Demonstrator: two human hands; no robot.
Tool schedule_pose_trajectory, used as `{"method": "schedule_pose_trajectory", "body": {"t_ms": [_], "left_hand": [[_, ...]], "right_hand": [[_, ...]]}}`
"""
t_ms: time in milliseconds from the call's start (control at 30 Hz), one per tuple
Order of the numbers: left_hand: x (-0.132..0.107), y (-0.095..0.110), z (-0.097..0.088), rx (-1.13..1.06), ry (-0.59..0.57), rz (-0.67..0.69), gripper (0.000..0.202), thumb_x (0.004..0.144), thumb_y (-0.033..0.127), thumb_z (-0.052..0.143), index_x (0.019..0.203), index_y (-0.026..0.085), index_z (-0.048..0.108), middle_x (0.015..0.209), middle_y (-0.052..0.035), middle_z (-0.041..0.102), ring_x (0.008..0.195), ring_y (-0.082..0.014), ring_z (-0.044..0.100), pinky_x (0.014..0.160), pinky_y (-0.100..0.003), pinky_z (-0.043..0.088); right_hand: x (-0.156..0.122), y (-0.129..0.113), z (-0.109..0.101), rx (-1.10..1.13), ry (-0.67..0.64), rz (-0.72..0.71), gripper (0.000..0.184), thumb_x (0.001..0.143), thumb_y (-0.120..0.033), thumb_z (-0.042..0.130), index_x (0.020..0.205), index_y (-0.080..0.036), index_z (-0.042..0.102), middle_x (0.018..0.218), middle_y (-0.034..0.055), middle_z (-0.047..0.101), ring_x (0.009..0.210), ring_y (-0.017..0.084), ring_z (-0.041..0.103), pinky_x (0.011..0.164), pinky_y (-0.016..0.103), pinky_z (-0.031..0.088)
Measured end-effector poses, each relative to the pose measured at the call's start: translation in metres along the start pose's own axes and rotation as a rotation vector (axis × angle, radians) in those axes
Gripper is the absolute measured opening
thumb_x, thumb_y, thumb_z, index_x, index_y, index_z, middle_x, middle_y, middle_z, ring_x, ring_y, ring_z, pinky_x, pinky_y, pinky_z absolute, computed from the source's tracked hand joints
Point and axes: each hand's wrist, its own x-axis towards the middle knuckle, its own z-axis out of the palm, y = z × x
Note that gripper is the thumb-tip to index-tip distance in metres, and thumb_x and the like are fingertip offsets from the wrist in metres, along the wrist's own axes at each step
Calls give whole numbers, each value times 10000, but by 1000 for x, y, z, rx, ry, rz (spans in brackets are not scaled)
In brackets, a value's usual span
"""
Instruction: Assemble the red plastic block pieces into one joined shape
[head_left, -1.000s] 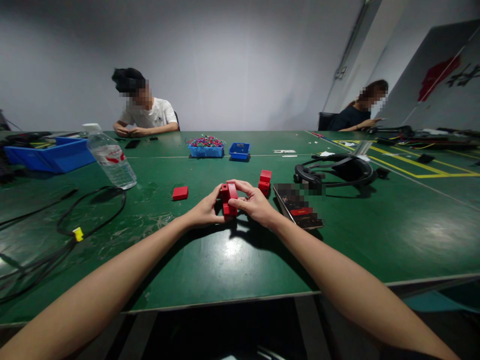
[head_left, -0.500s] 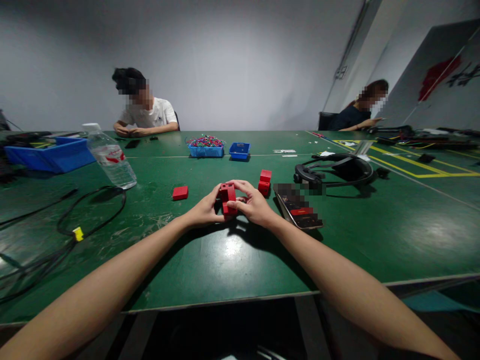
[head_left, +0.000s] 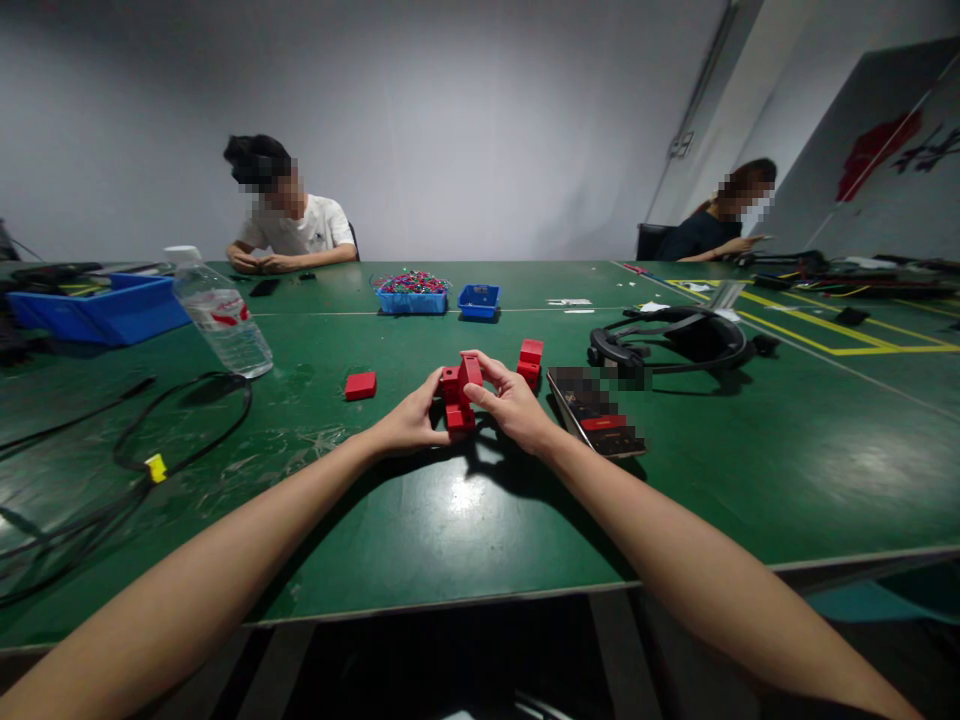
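Note:
My left hand (head_left: 415, 415) grips a red notched block (head_left: 456, 412) from its left side, thumb low and fingers on top. Between the thumb and fingers of my right hand (head_left: 512, 404) is a smaller red piece (head_left: 471, 372), tilted against the upper right of the notched block. Whether the two pieces are joined I cannot tell. A flat red block (head_left: 361, 385) lies on the table to the left of my hands. Just beyond my right hand stands another red block (head_left: 530, 362), partly hidden by the fingers.
On the green table (head_left: 420, 560), a phone (head_left: 596, 415) and a black headset (head_left: 675, 340) are to the right. A water bottle (head_left: 225, 320) and black cable (head_left: 120, 470) are left. Farther back are a blue bin of wires (head_left: 412, 300) and a small blue tray (head_left: 479, 303). Two people sit opposite.
My right hand has raised and tilted the smaller red piece, which sat lower in the notched block before. My left hand has stayed put around the block.

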Motion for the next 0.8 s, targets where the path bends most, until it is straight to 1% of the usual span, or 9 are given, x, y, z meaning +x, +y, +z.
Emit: {"method": "schedule_pose_trajectory", "body": {"t_ms": [133, 233, 500, 667, 800], "left_hand": [[0, 0, 0, -3, 6, -17, 991, 668, 354, 774, 1467, 183, 213, 1431, -181, 441, 1298, -337, 470, 1089, -504, 371], [1, 3, 0, 7, 6, -5, 988, 676, 340, 769, 1469, 174, 203, 1434, -191, 432, 1302, -335, 463, 1092, -503, 364], [2, 6, 0, 1, 16, 0, 981, 660, 348, 779, 1450, 151, 233, 1390, -192, 473, 1259, -331, 503, 1070, -480, 392], [1, 6, 0, 8, 21, 8, 975, 668, 359, 774, 1451, 156, 228, 1384, -188, 481, 1247, -326, 517, 1056, -467, 410], [1, 4, 0, 11, 12, 8, 985, 673, 366, 771, 1457, 157, 213, 1394, -193, 473, 1253, -324, 514, 1056, -462, 412]], "right_hand": [[0, 1, 0, -12, -31, 13, 572, 779, -474, 694, 1294, -255, 577, 1351, 81, 488, 1254, 239, 497, 998, 359, 482], [-1, 0, 0, -35, -49, 34, 559, 769, -471, 698, 1274, -254, 593, 1351, 90, 462, 1245, 243, 496, 943, 343, 515], [-2, -2, 0, -51, -51, 57, 563, 746, -419, 719, 1270, -255, 597, 1343, 97, 442, 1205, 254, 515, 847, 338, 555], [-2, -3, 0, -52, -58, 73, 563, 747, -418, 719, 1276, -270, 594, 1348, 83, 449, 1233, 243, 495, 882, 335, 544], [-2, -4, -1, -67, -67, 68, 564, 763, -422, 701, 1287, -249, 588, 1369, 96, 451, 1262, 256, 476, 944, 372, 514]]}}
